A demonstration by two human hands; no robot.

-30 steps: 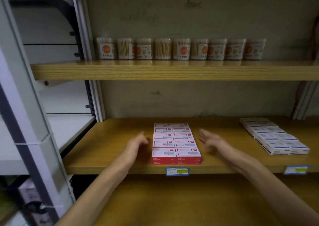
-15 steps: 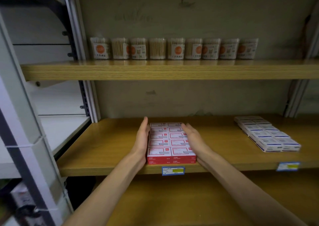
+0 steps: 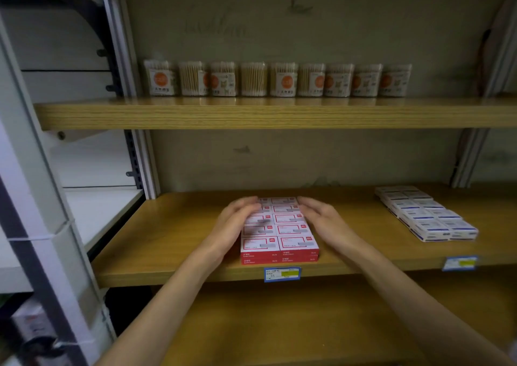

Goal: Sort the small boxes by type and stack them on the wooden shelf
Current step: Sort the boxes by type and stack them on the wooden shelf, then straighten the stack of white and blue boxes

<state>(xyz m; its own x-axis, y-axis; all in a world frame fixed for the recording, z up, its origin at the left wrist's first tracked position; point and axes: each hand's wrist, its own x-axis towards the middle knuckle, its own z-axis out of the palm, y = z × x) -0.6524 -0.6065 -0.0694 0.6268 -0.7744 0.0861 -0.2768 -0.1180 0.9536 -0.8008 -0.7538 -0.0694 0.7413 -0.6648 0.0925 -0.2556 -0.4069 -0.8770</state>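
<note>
Both hands, left hand (image 3: pixel 237 220) and right hand (image 3: pixel 321 220), press flat against the red boxes (image 3: pixel 282 234) mid wooden shelf (image 3: pixel 173 234); white boxes (image 3: pixel 425 214) lie well right, swab jars (image 3: pixel 277 80) above.

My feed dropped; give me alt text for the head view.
Both hands, left and right, rest on the red box stack on the wooden shelf. Blue-white boxes lie to the right.

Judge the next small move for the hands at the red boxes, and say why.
Probably press inward once, then let go: the left hand and right hand flank the red boxes, already a neat two-column block apart from the white boxes.
</note>
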